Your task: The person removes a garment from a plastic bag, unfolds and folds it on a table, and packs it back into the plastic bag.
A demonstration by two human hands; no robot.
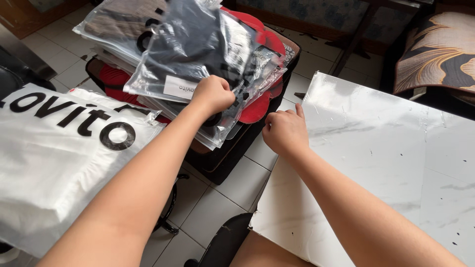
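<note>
My left hand (pixel 213 94) is closed on the edge of a clear plastic bag holding a dark garment (pixel 198 44), which lies on top of a stack of similar bagged clothes (pixel 118 24). The stack rests on a red cushion (pixel 257 106) set on a dark stool or case (pixel 222 158). My right hand (pixel 286 131) sits loosely curled at the left edge of a white marble-patterned tabletop (pixel 376 148), one finger raised, holding nothing.
A large white plastic bag with black lettering (pixel 54 153) fills the left foreground. White floor tiles (pixel 217 202) run between bag and table. A patterned cushion (pixel 438 49) lies at the far right, and a dark chair edge (pixel 225 242) shows below.
</note>
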